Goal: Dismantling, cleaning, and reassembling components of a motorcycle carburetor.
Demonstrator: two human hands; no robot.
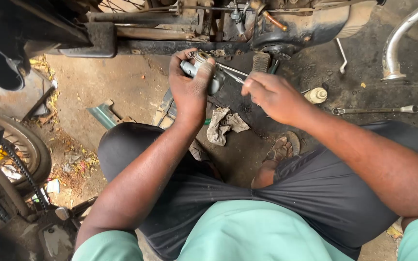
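From the head camera, my left hand (pixel 190 87) is closed round a small grey metal part (pixel 204 67), rounded and greasy, held up near the motorcycle frame (pixel 170 46) on the far side; my right hand (pixel 274 96) is pinched shut on a thin bright metal tool (pixel 231 72), its long axis running left and slightly far, tip touching the part's right side. A crumpled rag (pixel 226 123) lies on the oily floor below; a long spanner (pixel 376 110) rests well to the right.

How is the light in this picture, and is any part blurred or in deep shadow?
Head view: soft, even daylight; the left hand and the small metal part it grips look sharp, the right hand too; the motorcycle underside at top left sinks into dark shadow.
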